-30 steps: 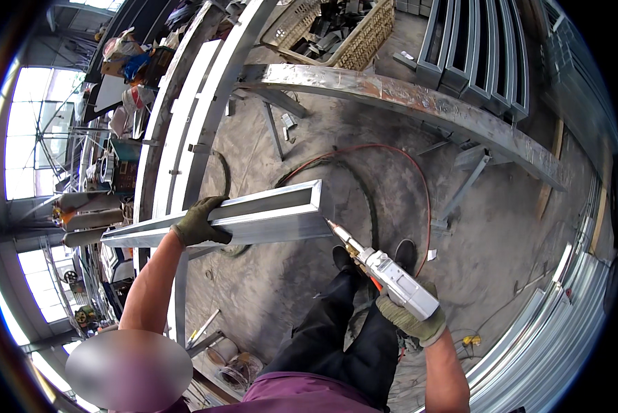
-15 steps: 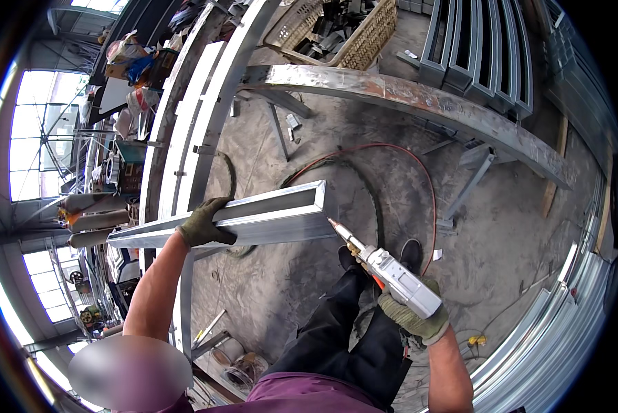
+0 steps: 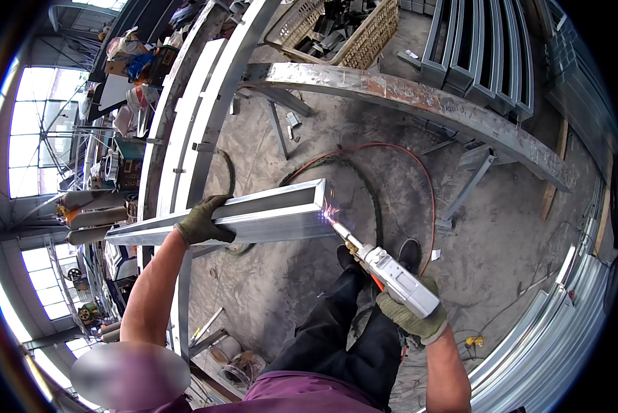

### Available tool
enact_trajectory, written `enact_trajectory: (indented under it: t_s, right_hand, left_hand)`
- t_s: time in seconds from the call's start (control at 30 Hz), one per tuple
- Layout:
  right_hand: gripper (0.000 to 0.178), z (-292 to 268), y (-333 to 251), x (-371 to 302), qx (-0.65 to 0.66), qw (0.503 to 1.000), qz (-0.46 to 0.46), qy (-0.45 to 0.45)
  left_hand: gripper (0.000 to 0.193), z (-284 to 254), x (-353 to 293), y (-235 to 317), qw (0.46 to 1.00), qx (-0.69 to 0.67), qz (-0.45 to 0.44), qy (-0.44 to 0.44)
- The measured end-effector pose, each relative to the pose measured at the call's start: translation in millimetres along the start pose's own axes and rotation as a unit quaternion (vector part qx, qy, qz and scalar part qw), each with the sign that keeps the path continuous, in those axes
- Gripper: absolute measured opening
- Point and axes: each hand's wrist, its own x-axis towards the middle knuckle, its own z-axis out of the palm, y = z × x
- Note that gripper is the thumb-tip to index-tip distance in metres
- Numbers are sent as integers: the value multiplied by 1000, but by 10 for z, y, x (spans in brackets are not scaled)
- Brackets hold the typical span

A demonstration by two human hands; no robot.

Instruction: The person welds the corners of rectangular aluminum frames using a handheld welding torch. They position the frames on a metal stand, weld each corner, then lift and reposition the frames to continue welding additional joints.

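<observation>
In a green work glove, my left hand [image 3: 204,220] is closed over the upper side of a long, narrow metal frame [image 3: 274,227], its fingers wrapped on the near rail. The frame rests tilted across a metal rail at the left, its squared end pointing right. My right hand [image 3: 413,313], gloved too, grips a white hand-held welding gun [image 3: 400,281] with a slim metal nozzle. That nozzle meets the frame's end corner, where bright violet light and small orange sparks [image 3: 328,210] burst out.
Long metal rails [image 3: 212,124] stand at the left, and a heavy beam [image 3: 391,89] on legs crosses the far side. A yellow plastic crate [image 3: 364,38] holds dark metal pieces. Red hose [image 3: 426,172] loops over the floor. Finished-looking frames [image 3: 481,62] and metal profiles [image 3: 550,344] lie right.
Sparks and violet light have appeared at the nozzle tip, where none showed before. Both hands, the frame and the welding gun have barely moved.
</observation>
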Motion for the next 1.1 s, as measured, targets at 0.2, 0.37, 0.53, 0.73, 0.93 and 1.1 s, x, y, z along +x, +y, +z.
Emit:
enact_trajectory:
  t_s: [0.2, 0.37, 0.53, 0.73, 0.93, 1.1]
  right_hand:
    - [35, 34, 12, -19, 10, 997, 75, 27]
    - [33, -28, 83, -51, 20, 998, 47, -25]
    - [34, -8, 251, -142, -23, 998, 44, -39]
    - [34, -14, 214, -124, -2, 997, 60, -37]
    - [33, -2, 255, -155, -57, 997, 29, -42]
    - [33, -4, 221, -140, -38, 998, 36, -45]
  left_hand:
    - [117, -6, 14, 14, 1000, 5, -14, -6]
    - [117, -17, 23, 3, 1000, 1, -10, -8]
    - [117, -3, 31, -35, 1000, 0, -4, -5]
    - [117, -13, 25, 2, 1000, -4, -14, -7]
    - [117, -8, 19, -5, 1000, -7, -14, -2]
    - [117, -4, 15, -19, 1000, -6, -17, -4]
